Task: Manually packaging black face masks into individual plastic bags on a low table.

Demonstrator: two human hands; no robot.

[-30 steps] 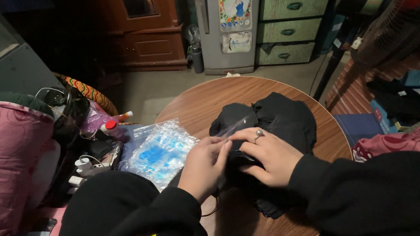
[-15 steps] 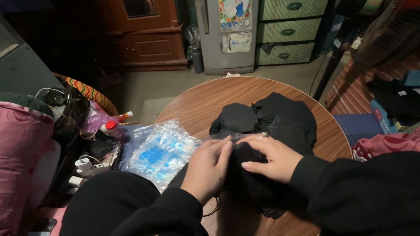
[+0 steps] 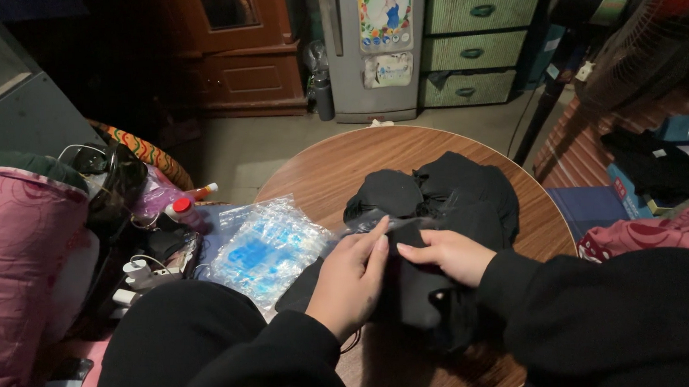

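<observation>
A pile of black cloth pieces (image 3: 448,191) lies on a round wooden table (image 3: 343,166). My left hand (image 3: 352,281) and my right hand (image 3: 444,255) meet over one black piece (image 3: 418,292) at the table's near side, fingertips pinching a clear plastic wrapper (image 3: 362,228) around it. Both arms wear black sleeves. A stack of clear plastic bags with blue print (image 3: 264,250) rests at the table's left edge, just left of my left hand.
A pink bag (image 3: 18,261), cables, chargers and a red-capped bottle (image 3: 186,211) crowd the left. A grey fridge (image 3: 375,44), green drawers (image 3: 478,38) and a wooden cabinet (image 3: 232,57) stand behind. A fan (image 3: 637,32) and clothes lie at the right.
My hands have slid toward me and come closer together on the black piece, folding it inside the clear wrapper. The pile and the bag stack have stayed put.
</observation>
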